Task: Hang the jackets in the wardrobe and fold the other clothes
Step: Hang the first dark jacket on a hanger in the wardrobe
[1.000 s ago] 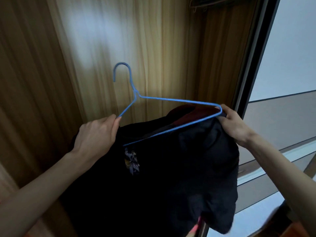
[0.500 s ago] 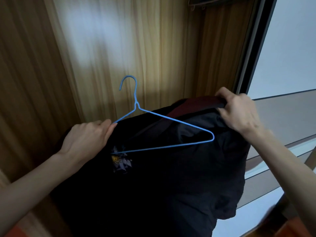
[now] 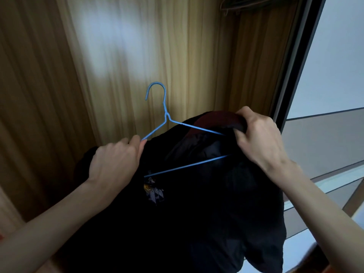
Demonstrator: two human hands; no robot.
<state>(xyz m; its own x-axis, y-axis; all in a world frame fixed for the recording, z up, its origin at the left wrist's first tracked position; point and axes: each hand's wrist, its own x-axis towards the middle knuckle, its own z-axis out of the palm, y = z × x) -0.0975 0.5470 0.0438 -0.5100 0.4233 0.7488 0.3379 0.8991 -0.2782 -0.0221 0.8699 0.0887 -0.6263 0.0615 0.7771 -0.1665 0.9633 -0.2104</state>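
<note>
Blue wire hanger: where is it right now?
Head view, centre: the blue wire hanger is half inside the black jacket, between the left hand and right hand, before the wooden wardrobe back.

Thin blue coated-wire hanger [image 3: 165,115], smooth. Jacket [image 3: 197,213] black matt cloth, dark red lining at collar, small embroidered badge [image 3: 153,191]. Wardrobe [image 3: 137,56] wood-grain panels, slight sheen.

The black jacket [image 3: 197,213] and blue wire hanger [image 3: 167,117] are carried by both hands in front of the wooden wardrobe interior [image 3: 137,56].
</note>
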